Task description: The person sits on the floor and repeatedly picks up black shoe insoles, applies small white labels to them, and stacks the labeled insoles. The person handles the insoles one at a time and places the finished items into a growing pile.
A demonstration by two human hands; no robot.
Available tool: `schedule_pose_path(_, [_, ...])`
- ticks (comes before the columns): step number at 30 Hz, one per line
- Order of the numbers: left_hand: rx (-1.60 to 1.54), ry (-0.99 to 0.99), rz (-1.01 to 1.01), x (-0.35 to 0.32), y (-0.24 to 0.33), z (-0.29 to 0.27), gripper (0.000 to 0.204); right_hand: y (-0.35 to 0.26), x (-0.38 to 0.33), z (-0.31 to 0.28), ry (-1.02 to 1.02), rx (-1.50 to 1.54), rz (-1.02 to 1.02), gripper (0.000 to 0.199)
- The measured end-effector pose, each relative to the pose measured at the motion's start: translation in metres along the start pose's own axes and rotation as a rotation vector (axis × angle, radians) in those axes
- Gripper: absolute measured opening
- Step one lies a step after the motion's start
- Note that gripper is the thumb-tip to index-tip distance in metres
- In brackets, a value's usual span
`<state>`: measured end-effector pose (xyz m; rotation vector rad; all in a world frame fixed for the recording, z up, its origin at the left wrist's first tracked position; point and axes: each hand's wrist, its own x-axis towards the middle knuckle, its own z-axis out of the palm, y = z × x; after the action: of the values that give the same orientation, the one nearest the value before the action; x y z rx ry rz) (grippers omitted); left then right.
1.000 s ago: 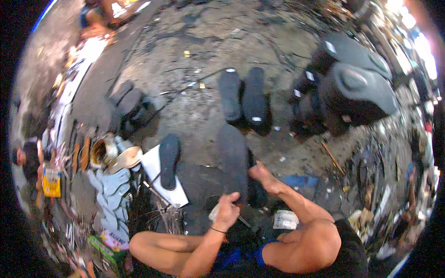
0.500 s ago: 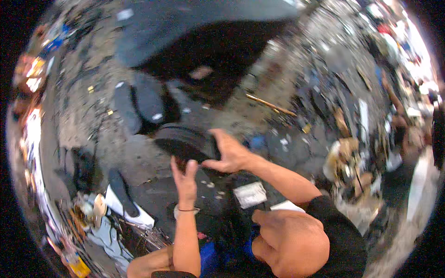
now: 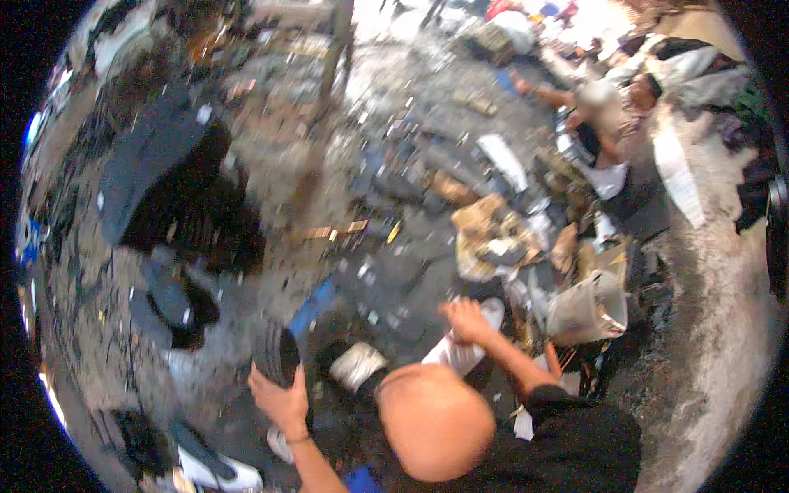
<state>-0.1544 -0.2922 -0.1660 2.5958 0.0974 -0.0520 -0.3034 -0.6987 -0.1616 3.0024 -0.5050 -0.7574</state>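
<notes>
My left hand point(image 3: 281, 403) grips a dark, curved, ridged piece that looks like rubber point(image 3: 275, 352), thumb on one side and fingers on the other. To the right, past my bent knee, my right hand point(image 3: 467, 320) reaches out, its fingers blurred by motion. Beside and under it lies a white piece point(image 3: 448, 353); I cannot make out whether the hand touches it. A crumpled pale packet-like thing point(image 3: 359, 366) rests on the ground between my hands. Ahead of my left hand lie dark curved pieces point(image 3: 168, 304).
A large dark curved sheet point(image 3: 156, 164) stands at the far left. To the right are a pale bucket point(image 3: 588, 308) and a yellowish crumpled heap point(image 3: 485, 238). Another person point(image 3: 608, 135) sits at the far right. Scraps litter the dark ground, with a white strip point(image 3: 503, 163) among them.
My view has swung to the right. My right hand has let go of the dark ridged piece and moved off to the right; my left hand keeps hold of it.
</notes>
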Motion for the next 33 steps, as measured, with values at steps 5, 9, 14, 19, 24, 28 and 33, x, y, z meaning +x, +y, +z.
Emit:
schedule_pose_path(5, [-0.05,-0.18,-0.052,0.014,-0.009,-0.001,0.104,0.049,-0.038,0.047,-0.025,-0.082,-0.282,0.061])
schedule_pose_path(9, [-0.868,-0.504,-0.386,0.024,-0.045,0.005,0.096,0.057,-0.013,0.015,-0.29,0.206,-0.352,0.034])
schedule_pose_path(14, [-0.092,-0.188,-0.176,0.013,-0.045,0.005,0.091,-0.001,0.044,-0.086,0.22,0.802,-0.446,0.032])
schedule_pose_path(19, [-0.834,-0.025,0.029,0.002,0.033,-0.035,0.032,-0.097,0.09,-0.161,0.151,0.942,-0.593,0.035])
schedule_pose_path(24, [-1.101,-0.214,-0.164,0.014,0.094,-0.054,0.043,-0.181,0.088,-0.193,-0.056,0.96,-0.688,0.038])
schedule_pose_path(28, [-1.376,-0.058,-0.26,0.037,0.089,-0.053,0.038,-0.207,0.075,-0.191,-0.02,0.666,-0.844,0.043])
schedule_pose_path(33, [-1.581,-0.228,-0.429,0.052,0.061,-0.075,0.033,-0.215,0.101,-0.173,-0.292,1.161,-0.823,0.076])
